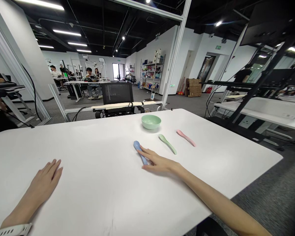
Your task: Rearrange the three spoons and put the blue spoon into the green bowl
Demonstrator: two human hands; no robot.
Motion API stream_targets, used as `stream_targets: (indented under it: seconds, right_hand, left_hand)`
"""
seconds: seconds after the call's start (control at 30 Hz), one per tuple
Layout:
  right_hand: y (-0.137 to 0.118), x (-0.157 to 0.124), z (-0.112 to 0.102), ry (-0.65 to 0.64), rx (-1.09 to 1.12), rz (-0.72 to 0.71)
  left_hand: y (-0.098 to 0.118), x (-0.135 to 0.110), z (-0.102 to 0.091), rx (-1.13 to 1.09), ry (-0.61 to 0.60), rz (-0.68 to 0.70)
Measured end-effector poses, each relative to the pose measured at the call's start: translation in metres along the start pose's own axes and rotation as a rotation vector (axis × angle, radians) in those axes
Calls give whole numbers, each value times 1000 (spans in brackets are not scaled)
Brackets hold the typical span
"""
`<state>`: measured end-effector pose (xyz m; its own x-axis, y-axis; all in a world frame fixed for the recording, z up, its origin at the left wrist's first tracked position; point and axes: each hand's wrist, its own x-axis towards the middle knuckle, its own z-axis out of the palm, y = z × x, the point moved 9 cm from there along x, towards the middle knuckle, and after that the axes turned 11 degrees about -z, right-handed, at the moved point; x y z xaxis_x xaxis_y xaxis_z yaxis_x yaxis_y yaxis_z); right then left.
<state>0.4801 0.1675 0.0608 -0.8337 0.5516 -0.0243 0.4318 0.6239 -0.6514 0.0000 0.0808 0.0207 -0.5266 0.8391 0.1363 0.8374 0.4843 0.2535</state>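
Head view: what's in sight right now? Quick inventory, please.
table: 1, white, foreground
bowl: 1, pale green, far side
blue spoon: 1, blue, under right fingertips
green spoon: 1, green, beside blue spoon
pink spoon: 1, pink, far right
chair: 1, black, beyond table
shelves: 1, white, far wall
people: several, mixed colours, background
left hand: 1, bare, flat on table
wristband: 1, white, left wrist
right hand: 1, bare, touching blue spoon
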Motion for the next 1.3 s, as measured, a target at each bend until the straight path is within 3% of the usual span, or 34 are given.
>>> stream_targets:
  seconds: [0.37, 0.43, 0.53, 0.63, 0.73, 0.83, 1.3]
  right_hand:
    - [6, 2, -5, 58, -3, -50]
    - [11, 0, -21, 148, -41, -86]
    - [29, -13, -64, 415, -142, -56]
    - [60, -38, -101, 610, -289, 153]
    - [87, -58, -116, 645, -363, 376]
    - [102, -64, -116, 637, -357, 464]
    - [100, -57, -109, 661, -297, 419]
  left_hand:
    - [-3, 3, 2, -1, 19, 11]
    - [-3, 3, 2, -2, 22, 18]
    - [-3, 2, 3, 0, 14, 21]
    - [-4, 2, 3, -3, 16, 16]
    - [-3, 3, 3, -3, 16, 16]
    - [-3, 3, 3, 2, 7, 12]
    - [-1, 2, 2, 7, 10, 2]
